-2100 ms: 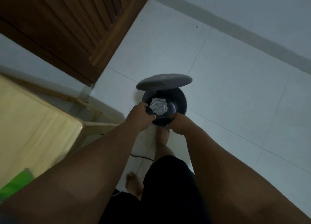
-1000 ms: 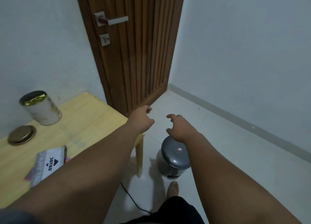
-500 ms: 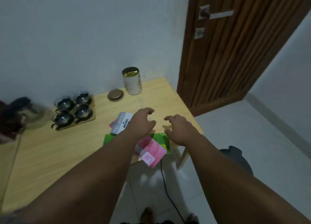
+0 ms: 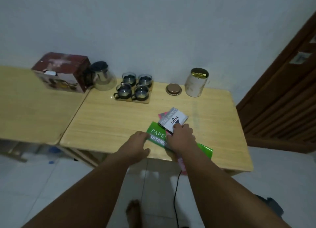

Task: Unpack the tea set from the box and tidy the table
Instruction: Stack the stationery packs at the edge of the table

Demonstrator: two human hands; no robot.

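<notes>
The red tea set box stands at the back where the two wooden tables meet. Beside it stands a glass teapot with a dark lid, then several glass cups on wooden coasters. My right hand pinches the near corner of a grey stamp pad box, which lies over a green paper booklet and pink packets. My left hand hovers with loosely curled fingers at the booklet's left edge and holds nothing.
An open white tin with gold foil and its round lid stand at the back right of the table. A brown door is on the right. A black cable and the grey bin are on the floor.
I dropped crumpled paper in the bin, then turned from it and the door back to the table. Both hands came down onto the papers, and my right hand took hold of the stamp pad box.
</notes>
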